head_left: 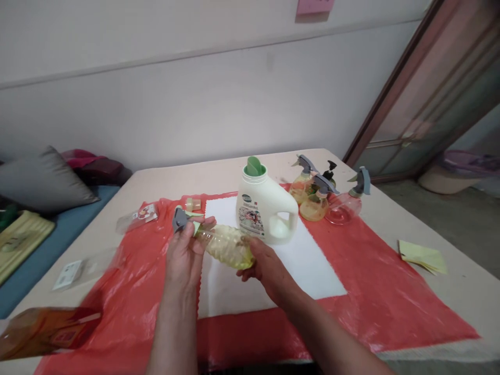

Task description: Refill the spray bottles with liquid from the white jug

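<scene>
A clear yellow spray bottle (224,244) with a grey trigger head lies tilted sideways between my two hands. My left hand (187,247) wraps around its neck, just below the trigger. At the base end, my right hand (265,265) grips the bottle's bottom. Behind it stands a large white detergent jug (261,208), uncapped, with a green scoop-like piece (253,166) in its mouth. Under the hands lies a white cloth (238,299) on a red plastic sheet (363,276).
Several spray bottles (314,207) stand at the back right. A small clear cap (193,203) sits back left. Clear packets (89,265) and a brown packet (50,330) lie left. Yellow notes (422,255) lie right. A wall (195,114) rises behind the table.
</scene>
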Demonstrator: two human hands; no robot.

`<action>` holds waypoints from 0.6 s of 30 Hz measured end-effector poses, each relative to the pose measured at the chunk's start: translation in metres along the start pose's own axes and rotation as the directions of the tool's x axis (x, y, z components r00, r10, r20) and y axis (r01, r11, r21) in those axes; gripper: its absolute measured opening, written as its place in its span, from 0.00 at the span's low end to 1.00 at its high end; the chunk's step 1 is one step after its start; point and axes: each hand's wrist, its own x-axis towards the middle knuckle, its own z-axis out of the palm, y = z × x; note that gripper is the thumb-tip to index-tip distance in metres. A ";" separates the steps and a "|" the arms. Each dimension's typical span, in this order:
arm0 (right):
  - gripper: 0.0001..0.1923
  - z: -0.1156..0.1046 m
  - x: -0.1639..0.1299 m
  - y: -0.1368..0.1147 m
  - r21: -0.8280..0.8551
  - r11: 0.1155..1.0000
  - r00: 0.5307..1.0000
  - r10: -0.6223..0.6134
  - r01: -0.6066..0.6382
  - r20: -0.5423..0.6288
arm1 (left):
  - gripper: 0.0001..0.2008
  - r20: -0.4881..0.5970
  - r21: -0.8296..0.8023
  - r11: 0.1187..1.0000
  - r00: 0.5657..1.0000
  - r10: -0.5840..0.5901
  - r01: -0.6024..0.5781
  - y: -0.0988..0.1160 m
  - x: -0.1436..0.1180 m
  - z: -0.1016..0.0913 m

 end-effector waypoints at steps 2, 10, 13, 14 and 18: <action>0.38 0.000 0.001 -0.001 0.027 0.997 0.998 -0.066 0.066 0.013 | 0.14 -0.019 -0.004 1.000 1.000 0.005 -0.005 0.000 0.001 -0.001; 0.29 0.001 -0.004 -0.001 -0.247 0.965 0.995 -0.070 0.087 0.075 | 0.12 -0.175 0.001 1.000 0.985 0.008 -0.008 0.004 0.005 -0.002; 0.40 0.005 -0.006 0.001 -0.585 0.779 0.973 -0.205 0.226 0.103 | 0.10 -0.174 0.051 0.998 0.984 0.033 -0.024 0.001 0.000 0.006; 0.46 0.006 -0.007 0.002 -0.661 0.694 0.954 -0.271 0.285 0.127 | 0.09 -0.151 0.093 0.995 0.987 0.051 -0.038 -0.001 -0.003 0.010; 0.51 0.010 -0.009 -0.001 -0.763 0.522 0.891 -0.428 0.382 0.153 | 0.13 0.000 0.371 0.928 0.999 0.034 -0.032 -0.016 -0.023 0.025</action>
